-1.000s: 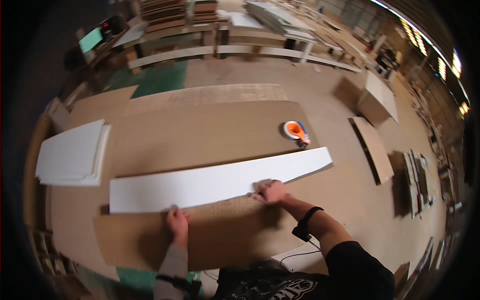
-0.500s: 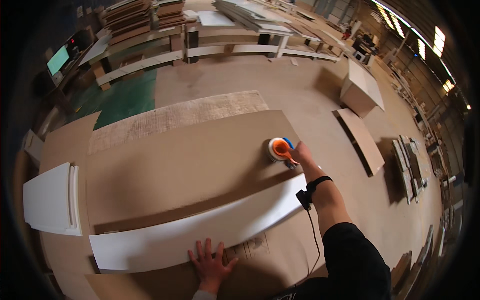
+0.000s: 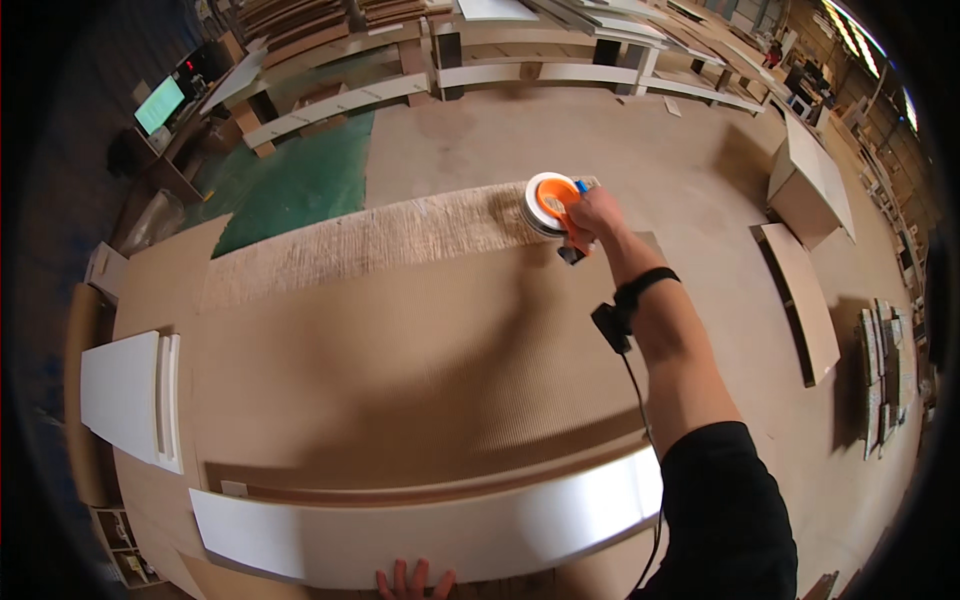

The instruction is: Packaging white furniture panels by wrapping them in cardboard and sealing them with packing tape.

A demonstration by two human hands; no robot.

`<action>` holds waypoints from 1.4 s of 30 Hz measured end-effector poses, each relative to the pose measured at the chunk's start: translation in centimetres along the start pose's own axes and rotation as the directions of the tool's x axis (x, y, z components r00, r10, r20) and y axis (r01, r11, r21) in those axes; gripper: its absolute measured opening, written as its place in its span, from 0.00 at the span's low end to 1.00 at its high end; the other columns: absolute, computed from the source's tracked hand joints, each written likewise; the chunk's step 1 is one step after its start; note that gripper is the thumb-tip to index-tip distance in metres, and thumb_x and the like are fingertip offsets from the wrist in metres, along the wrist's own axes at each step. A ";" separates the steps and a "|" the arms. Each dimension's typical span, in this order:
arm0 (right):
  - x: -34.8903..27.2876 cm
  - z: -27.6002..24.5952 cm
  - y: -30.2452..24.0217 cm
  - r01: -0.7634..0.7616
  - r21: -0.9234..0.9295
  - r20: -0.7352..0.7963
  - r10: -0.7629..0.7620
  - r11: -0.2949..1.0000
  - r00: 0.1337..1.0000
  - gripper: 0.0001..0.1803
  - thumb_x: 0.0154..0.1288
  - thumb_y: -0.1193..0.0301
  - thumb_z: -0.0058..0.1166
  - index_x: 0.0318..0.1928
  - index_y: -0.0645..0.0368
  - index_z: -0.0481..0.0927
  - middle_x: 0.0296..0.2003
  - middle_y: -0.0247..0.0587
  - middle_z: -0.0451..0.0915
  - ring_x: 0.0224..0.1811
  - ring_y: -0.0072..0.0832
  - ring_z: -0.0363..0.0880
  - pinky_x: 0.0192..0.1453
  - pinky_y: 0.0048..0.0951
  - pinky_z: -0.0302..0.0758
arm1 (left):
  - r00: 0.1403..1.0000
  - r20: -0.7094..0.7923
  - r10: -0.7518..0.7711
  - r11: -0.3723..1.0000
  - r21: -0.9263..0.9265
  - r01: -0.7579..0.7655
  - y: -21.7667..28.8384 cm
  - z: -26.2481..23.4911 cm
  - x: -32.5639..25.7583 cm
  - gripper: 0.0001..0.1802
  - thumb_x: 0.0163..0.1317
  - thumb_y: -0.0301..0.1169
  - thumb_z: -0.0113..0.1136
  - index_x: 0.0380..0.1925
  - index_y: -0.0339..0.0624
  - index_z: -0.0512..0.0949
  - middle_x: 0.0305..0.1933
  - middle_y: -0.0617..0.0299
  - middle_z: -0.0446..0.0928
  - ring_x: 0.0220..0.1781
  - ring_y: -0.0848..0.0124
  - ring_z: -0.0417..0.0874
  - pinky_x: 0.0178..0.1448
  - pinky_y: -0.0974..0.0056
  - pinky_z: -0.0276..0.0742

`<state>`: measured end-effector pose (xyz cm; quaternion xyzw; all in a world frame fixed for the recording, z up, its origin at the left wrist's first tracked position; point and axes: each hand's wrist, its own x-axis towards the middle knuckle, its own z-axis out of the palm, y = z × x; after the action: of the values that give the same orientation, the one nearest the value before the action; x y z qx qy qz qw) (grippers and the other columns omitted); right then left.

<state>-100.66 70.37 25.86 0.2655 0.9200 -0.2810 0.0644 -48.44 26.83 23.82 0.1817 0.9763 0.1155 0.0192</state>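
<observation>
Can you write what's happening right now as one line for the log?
right hand: grips tape dispenser | left hand: on white panel | surface: cardboard sheet

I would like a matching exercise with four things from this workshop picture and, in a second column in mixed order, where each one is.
Things:
1. orange and white tape dispenser
2. long white panel
3. stacked white boards
4. green floor mat

Places:
A. on the left edge of the cardboard sheet
B. in the grip of the right hand
C. on the floor beyond the cardboard
D. under the fingers of the left hand, near the lower edge

Pairs: 1-B, 2-D, 3-A, 4-C
</observation>
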 end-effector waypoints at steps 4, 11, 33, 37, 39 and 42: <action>5.5 3.8 0.4 -0.070 0.282 0.019 0.067 0.957 0.998 0.18 0.58 0.63 0.56 0.37 0.68 0.84 0.31 0.50 0.85 0.35 0.38 0.88 0.38 0.36 0.83 | 0.998 0.069 0.015 1.000 -0.022 -0.013 0.5 0.0 -0.1 0.41 0.50 0.68 0.63 0.60 0.59 0.73 0.73 0.50 0.61 0.74 0.41 0.56 0.70 0.26 0.47; 7.8 7.2 1.9 0.170 0.180 -0.235 -0.125 0.969 0.964 0.38 0.66 0.41 0.45 0.44 0.72 0.80 0.47 0.66 0.80 0.50 0.54 0.80 0.58 0.44 0.76 | 0.997 0.082 -0.004 1.000 0.003 0.004 0.5 -0.2 -1.9 0.43 0.51 0.69 0.62 0.64 0.63 0.71 0.77 0.52 0.54 0.78 0.41 0.50 0.70 0.24 0.44; 1.1 6.4 -2.2 0.528 -0.476 0.385 -0.374 0.703 0.844 0.22 0.58 0.68 0.55 0.53 0.60 0.76 0.44 0.53 0.83 0.51 0.47 0.81 0.53 0.43 0.77 | 0.995 -0.046 -0.091 0.994 -0.063 0.088 0.9 0.7 0.0 0.42 0.47 0.67 0.64 0.59 0.59 0.73 0.71 0.54 0.64 0.74 0.47 0.59 0.70 0.27 0.48; 1.6 2.7 -1.1 0.692 -0.508 0.508 -0.471 0.513 0.721 0.21 0.59 0.73 0.49 0.55 0.58 0.78 0.48 0.51 0.82 0.54 0.44 0.79 0.55 0.41 0.76 | 0.997 -0.056 -0.056 0.994 -0.101 0.050 0.8 0.7 0.3 0.43 0.48 0.67 0.63 0.60 0.57 0.72 0.71 0.53 0.64 0.74 0.48 0.58 0.71 0.29 0.48; -0.2 0.2 -4.8 0.718 -0.658 0.628 -0.361 0.227 0.689 0.17 0.57 0.68 0.51 0.46 0.57 0.83 0.44 0.47 0.84 0.49 0.43 0.82 0.51 0.39 0.78 | 0.997 -0.066 -0.050 0.993 -0.110 0.043 0.4 0.1 0.5 0.42 0.51 0.65 0.62 0.61 0.55 0.72 0.70 0.53 0.64 0.73 0.48 0.59 0.71 0.31 0.48; -2.6 -1.1 -9.1 0.722 -0.679 0.692 -0.213 0.134 0.690 0.22 0.55 0.61 0.55 0.49 0.55 0.83 0.44 0.45 0.84 0.48 0.43 0.82 0.51 0.39 0.78 | 0.992 -0.104 -0.070 0.990 -0.126 0.057 0.5 0.1 0.7 0.37 0.58 0.68 0.52 0.63 0.65 0.70 0.73 0.64 0.62 0.74 0.59 0.58 0.74 0.37 0.43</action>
<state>-103.23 63.43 31.87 -0.2074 0.8946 0.2445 0.3114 -48.89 27.51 23.83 0.1424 0.9723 0.1842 -0.0189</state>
